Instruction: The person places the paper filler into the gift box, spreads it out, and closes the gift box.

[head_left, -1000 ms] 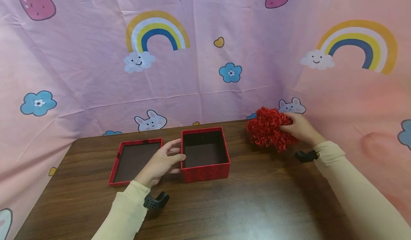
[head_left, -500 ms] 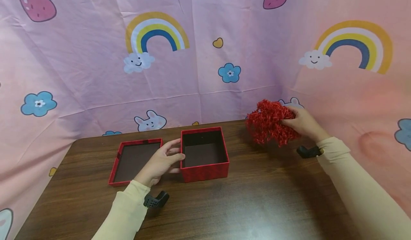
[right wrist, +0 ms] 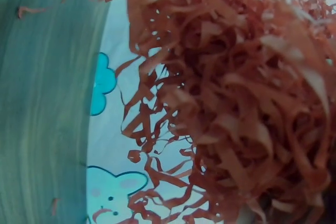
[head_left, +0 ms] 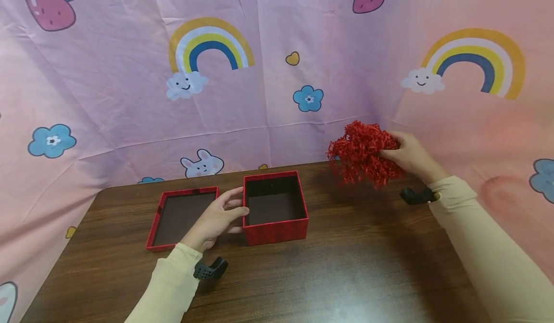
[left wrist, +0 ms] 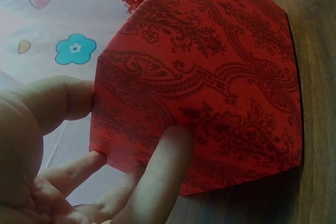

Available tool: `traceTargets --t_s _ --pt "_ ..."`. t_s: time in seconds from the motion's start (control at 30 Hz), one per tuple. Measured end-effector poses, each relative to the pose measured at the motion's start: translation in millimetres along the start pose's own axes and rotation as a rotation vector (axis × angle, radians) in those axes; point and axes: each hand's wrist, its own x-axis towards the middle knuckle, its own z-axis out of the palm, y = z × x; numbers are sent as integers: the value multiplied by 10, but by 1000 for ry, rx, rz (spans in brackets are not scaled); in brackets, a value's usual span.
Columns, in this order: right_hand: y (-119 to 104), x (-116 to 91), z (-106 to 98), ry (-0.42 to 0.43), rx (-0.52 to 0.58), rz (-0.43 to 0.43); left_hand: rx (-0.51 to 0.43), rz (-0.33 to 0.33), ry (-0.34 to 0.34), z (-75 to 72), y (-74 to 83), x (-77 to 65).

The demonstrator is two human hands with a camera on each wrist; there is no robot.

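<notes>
In the head view, an open red box [head_left: 277,230] with a dark interior stands on the table. My left hand [head_left: 218,222] holds its left wall, thumb at the rim and fingers against the outside. The left wrist view shows that wall's dark paisley pattern on the box [left wrist: 210,87]. At the right, my right hand [head_left: 411,157] grips a bundle of red shredded paper [head_left: 363,152] above the table. Curly strands of the shredded paper [right wrist: 241,87] fill much of the right wrist view; the right fingers are mostly hidden there.
A red-rimmed box lid [head_left: 161,219] lies inside up, left of the box and partly behind my left hand. The brown wooden table [head_left: 277,284] ends at a patterned cloth backdrop [head_left: 277,92]. A small loose paper strand [right wrist: 31,10] lies on the tabletop.
My right hand has lifted the shredded paper higher off the table. The left hand and the box have stayed in place.
</notes>
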Motion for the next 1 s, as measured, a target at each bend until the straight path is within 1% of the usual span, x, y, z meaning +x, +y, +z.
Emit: traceTargets --t_s 0.07,0.17,0.3,0.53,0.7,0.83,1.0 --pt "-51 -1 -11 13 12 -4 3 0 3 -1 0 -2" --pt "-121 2 -38 29 -3 -20 9 0 4 -3 -1 -4" --pt "-208 8 -81 29 -18 -31 8 1 5 -5 -2 -4" --pt "-342 23 -157 44 -16 -18 6 14 -12 0 -12 12" --pt "-470 56 -203 54 4 -29 3 3 -1 -2 -19 12" --pt "-609 75 -188 60 12 -61 2 3 -2 -12 -28 18" --pt "-803 109 -88 62 3 -117 0 4 -2 -16 -30 23"
